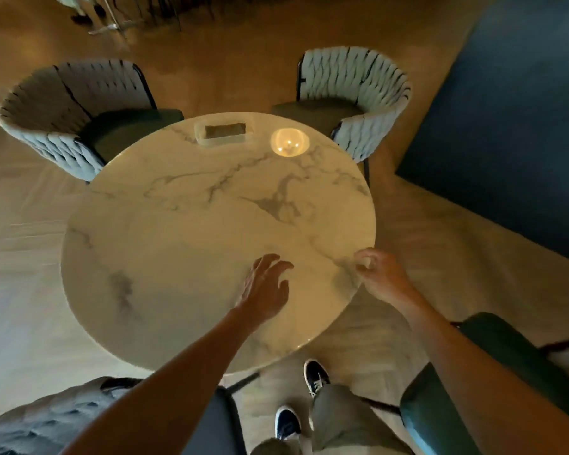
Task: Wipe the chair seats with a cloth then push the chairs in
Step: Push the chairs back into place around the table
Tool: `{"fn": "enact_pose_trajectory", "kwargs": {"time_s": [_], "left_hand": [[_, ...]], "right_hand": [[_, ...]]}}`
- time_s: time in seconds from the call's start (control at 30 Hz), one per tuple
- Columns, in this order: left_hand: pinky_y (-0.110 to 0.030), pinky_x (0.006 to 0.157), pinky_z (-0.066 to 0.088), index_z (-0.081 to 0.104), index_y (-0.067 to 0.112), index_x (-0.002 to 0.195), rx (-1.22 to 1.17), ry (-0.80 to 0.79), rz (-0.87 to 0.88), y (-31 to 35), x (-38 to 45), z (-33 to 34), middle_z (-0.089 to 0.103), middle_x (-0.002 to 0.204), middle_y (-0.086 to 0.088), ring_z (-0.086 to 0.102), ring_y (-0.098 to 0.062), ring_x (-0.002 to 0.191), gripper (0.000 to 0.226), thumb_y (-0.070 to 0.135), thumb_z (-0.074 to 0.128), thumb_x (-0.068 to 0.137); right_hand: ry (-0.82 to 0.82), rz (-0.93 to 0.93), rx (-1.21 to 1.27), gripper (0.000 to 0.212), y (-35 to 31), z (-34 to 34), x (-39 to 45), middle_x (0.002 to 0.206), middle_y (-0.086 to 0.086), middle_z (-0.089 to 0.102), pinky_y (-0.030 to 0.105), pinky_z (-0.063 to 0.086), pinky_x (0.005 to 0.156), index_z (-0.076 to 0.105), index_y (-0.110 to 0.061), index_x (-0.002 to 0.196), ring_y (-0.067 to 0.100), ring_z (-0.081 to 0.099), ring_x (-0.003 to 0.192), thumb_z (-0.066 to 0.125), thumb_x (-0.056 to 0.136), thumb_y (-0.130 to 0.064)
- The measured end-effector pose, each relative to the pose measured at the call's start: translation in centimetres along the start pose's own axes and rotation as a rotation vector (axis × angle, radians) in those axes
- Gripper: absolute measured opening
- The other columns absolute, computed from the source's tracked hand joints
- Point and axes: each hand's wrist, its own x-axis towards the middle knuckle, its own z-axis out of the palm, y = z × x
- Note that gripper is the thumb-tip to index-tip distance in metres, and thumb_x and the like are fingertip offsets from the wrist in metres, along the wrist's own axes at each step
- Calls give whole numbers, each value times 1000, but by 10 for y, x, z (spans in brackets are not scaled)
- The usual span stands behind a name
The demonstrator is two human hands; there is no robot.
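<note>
marble, white with grey veins, fills the middle of your view: the round table [191,224] you are standing at, feet between two near chairs. your left hand [265,287] is stretched over the near part of the top with fingers spread and loose, gripping nothing; whether the palm rests on the stone or hovers just above it is not clear. your right hand [380,274] sits at the table's right rim with fingers curled in toward the thumb, and i cannot tell if it pinches something small or is merely clenched, since blur smears that spot.

no cloth shows in either hand. the only likely candidate is the brownish folded thing in the pale tray [222,133] at the far edge, beside a round glowing lamp [289,142]; it may be a cloth or napkins, the view is too soft to say. your reach forward suits going for it, as i judge.

two woven-backed chairs stand across the table: the far left chair [63,119] and the far right chair [352,93], both with dark seats tucked partly under the top, so they look pushed in or nearly so. the near left chair [63,418] and the near right chair [493,366] are cut off by the frame, and your arms cover parts of them, so their seats cannot be checked. they stand clear of the table, not yet pushed in.
</note>
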Motion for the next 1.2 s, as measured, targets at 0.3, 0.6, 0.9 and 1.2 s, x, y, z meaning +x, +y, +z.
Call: {"fn": "enact_pose_trajectory", "kwargs": {"time_s": [0.3, 0.6, 0.9, 1.2], "left_hand": [[-38, 99, 44, 66, 20, 116, 14, -453, 235, 118, -77, 108, 60, 120, -6, 54, -26, 115, 50, 32, 39, 76], [-25, 103, 35, 58, 28, 127, 4, -712, 488, 242, -170, 199, 53, 131, 2, 47, -17, 123, 37, 34, 58, 90], [-33, 109, 34, 43, 26, 141, 158, -938, 501, 334, -290, 294, 44, 144, -5, 40, -20, 133, 63, 59, 51, 88], [-48, 87, 50, 63, 20, 114, 456, -640, 540, 347, -336, 346, 64, 108, -11, 60, -34, 101, 52, 61, 49, 86]], "right_hand": [[156, 480, 1, 29, 153, -40, -203, 102, 3, 63, 22, 42, 76, 63, -18, 118, 19, 58, 103, 63, 90, -27], [290, 847, -95, 57, 267, -46, -389, 136, 6, 47, 45, 35, 107, 54, -36, 128, 28, 39, 130, 58, 80, -66], [247, 797, -359, 66, 375, -39, -545, 150, -2, 28, 52, 13, 116, 38, -42, 140, 29, 10, 144, 43, 82, -73], [263, 592, -386, 48, 431, -45, -570, 144, 3, 38, 54, 35, 109, 49, -43, 132, 34, 27, 135, 61, 91, -20]]}}
